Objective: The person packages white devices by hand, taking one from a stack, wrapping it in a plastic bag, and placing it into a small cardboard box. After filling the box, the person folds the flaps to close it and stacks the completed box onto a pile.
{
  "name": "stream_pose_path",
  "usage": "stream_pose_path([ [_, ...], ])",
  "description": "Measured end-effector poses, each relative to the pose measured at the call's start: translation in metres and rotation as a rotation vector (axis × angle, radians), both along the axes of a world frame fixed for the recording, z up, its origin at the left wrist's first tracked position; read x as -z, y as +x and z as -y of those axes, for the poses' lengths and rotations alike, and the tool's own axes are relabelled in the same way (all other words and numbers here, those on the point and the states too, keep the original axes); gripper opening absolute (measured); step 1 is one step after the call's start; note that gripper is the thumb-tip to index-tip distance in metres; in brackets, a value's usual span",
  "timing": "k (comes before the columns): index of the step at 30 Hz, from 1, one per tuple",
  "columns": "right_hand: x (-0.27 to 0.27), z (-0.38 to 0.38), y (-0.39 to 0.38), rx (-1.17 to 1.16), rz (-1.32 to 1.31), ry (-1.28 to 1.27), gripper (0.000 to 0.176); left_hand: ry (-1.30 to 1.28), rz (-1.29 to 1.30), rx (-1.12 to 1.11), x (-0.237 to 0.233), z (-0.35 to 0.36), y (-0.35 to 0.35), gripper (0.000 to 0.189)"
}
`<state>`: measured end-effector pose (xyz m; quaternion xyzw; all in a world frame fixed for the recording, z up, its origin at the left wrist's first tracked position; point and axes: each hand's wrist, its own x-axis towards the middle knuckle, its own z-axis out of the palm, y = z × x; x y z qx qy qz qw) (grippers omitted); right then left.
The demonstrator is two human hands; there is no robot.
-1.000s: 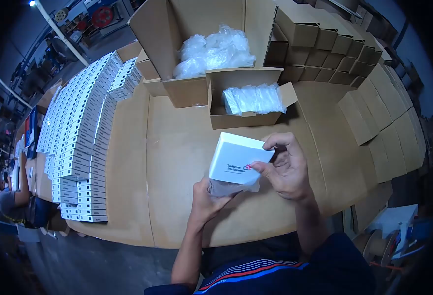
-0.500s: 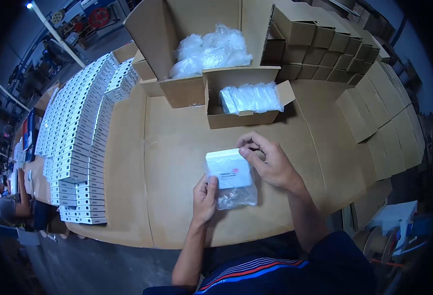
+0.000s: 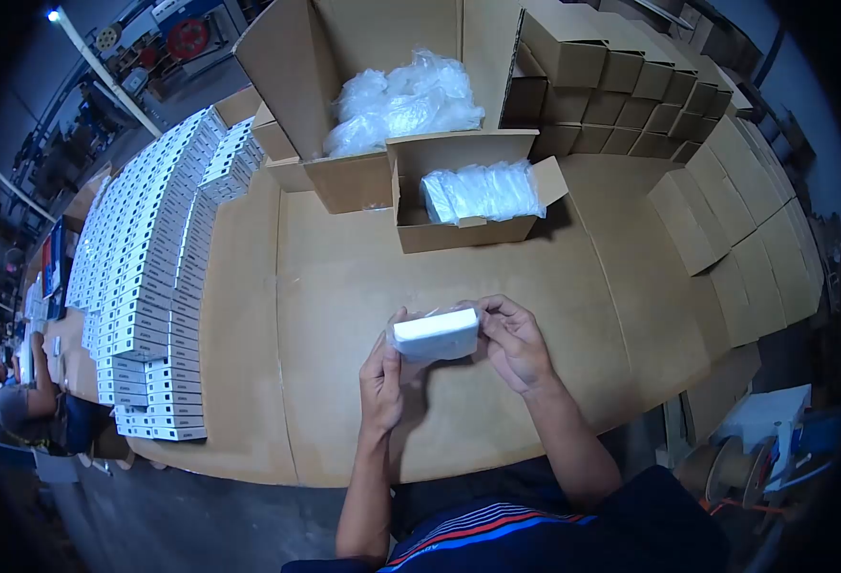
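A small white box in a clear plastic bag (image 3: 437, 336) is held up over the table between both hands, its narrow side facing me. My left hand (image 3: 380, 382) grips its left end, thumb in front. At the right end, the fingers of my right hand (image 3: 518, 349) pinch the bag's edge near the corner. Beyond them stands an open cardboard carton (image 3: 468, 237) with a row of plastic-wrapped white packs (image 3: 484, 193) inside.
A larger carton (image 3: 349, 186) behind holds crumpled clear bags (image 3: 406, 100). Many white boxes (image 3: 158, 277) are stacked at the left. Brown cartons (image 3: 621, 86) pile up at the back right, more (image 3: 764, 248) along the right edge. Another person (image 3: 39, 401) is at far left.
The bagged box has tilted from its printed face to its narrow side. My right hand has come down from the top edge to the right end; the loose bag bottom no longer shows.
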<state>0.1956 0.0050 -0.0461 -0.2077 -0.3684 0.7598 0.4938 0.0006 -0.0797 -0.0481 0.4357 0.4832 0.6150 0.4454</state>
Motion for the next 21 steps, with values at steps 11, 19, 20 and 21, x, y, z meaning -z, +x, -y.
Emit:
stream_pose_path([
  [11, -0.007, 0.008, -0.025, 0.269, 0.176, -0.031, 0.012, -0.009, 0.068, 0.072, -0.004, -0.006, 0.014, 0.057],
  [19, -0.004, 0.015, -0.018, 0.115, 0.431, 0.312, 0.039, -0.212, 0.407, -0.11, -0.013, -0.012, 0.025, 0.026],
  [20, -0.004, 0.016, -0.016, 0.072, 0.448, 0.242, 0.03, -0.226, 0.41, -0.108, -0.016, -0.012, 0.026, 0.025],
  [21, -0.004, 0.016, -0.015, 0.057, 0.463, 0.234, 0.027, -0.241, 0.413, -0.106, -0.017, -0.012, 0.027, 0.025],
])
